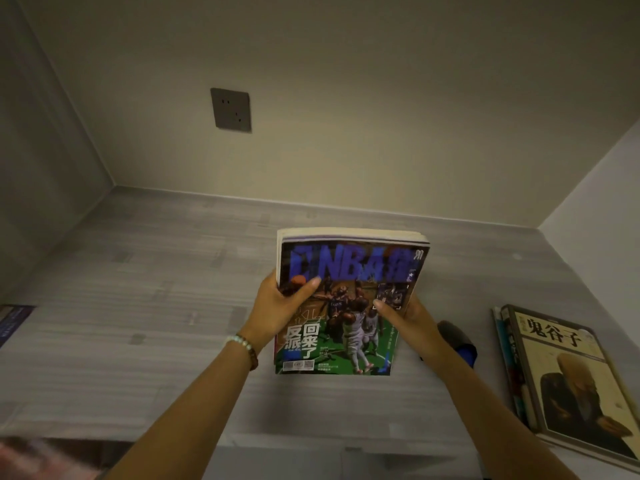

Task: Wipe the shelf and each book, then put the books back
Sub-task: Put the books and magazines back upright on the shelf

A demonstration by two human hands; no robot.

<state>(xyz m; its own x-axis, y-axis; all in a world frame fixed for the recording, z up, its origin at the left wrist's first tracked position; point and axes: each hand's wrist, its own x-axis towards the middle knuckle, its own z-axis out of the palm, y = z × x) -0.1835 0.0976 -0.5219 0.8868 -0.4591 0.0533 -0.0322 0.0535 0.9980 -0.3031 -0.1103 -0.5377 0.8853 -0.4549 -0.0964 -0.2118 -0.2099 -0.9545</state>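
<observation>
Nearest, at the right front of the grey wood-grain shelf point(138, 306): a flat pile of books topped by a cream hardback with a seated figure point(561, 382), close to the front edge and possibly over it. Easily knocked off by the right forearm just beside it.

Further in, gripping a thick bundle of glossy magazines with a blue-lettered basketball cover point(349, 306): left hand point(277, 303) on the left edge, right hand point(412, 317) on the right edge, apart, thumbs pressed on the cover, fingers curled beneath. Held over the middle of the shelf, top edge tipped toward the back; hard to tell whether the lower edge touches the board. Probably loose, slick issues, so likely to fan out or slide from the bottom if either grip eases or the tilt steepens.

Just behind the right wrist, a dark grey and blue cloth point(457, 341): liable to be pinned under the bundle if set down there.

Farthest, a grey wall socket plate point(231, 109) on the back panel; best kept clear of any damp wiping.
</observation>
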